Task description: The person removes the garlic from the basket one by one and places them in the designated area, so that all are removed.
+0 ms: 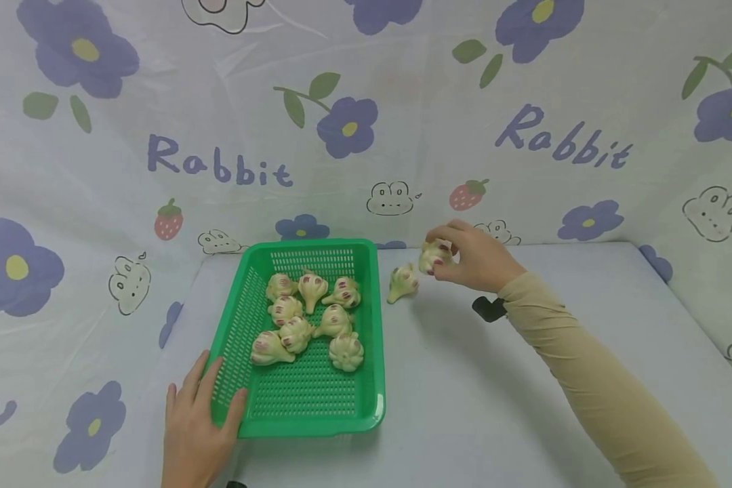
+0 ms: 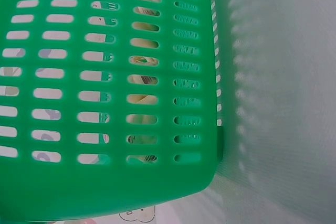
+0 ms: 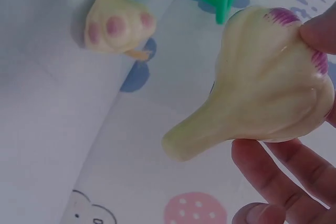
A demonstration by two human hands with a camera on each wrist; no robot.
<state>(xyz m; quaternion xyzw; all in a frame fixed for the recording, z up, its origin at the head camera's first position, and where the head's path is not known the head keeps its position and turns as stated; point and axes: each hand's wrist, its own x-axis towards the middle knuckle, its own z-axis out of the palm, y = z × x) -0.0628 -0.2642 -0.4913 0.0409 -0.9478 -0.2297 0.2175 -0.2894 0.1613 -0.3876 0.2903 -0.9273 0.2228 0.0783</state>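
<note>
My right hand (image 1: 478, 261) pinches a head of garlic (image 1: 434, 257) between thumb and fingers, raised over the back of the table. In the right wrist view, this garlic (image 3: 262, 82) has a pale bulb with purple streaks, its stem pointing down and left. A second garlic head (image 1: 404, 282) lies on the table between that hand and the green basket (image 1: 375, 339). Several more garlic heads (image 1: 295, 335) lie inside the basket, mostly toward its back and middle. My left hand (image 1: 198, 423) rests at the basket's near left corner, its fingers extended along the rim.
A white table (image 1: 463, 407) carries the basket on its left side. Behind it hangs a white cloth (image 1: 402, 88) printed with flowers and rabbits. The basket's slotted outer wall (image 2: 115, 103) fills most of the left wrist view.
</note>
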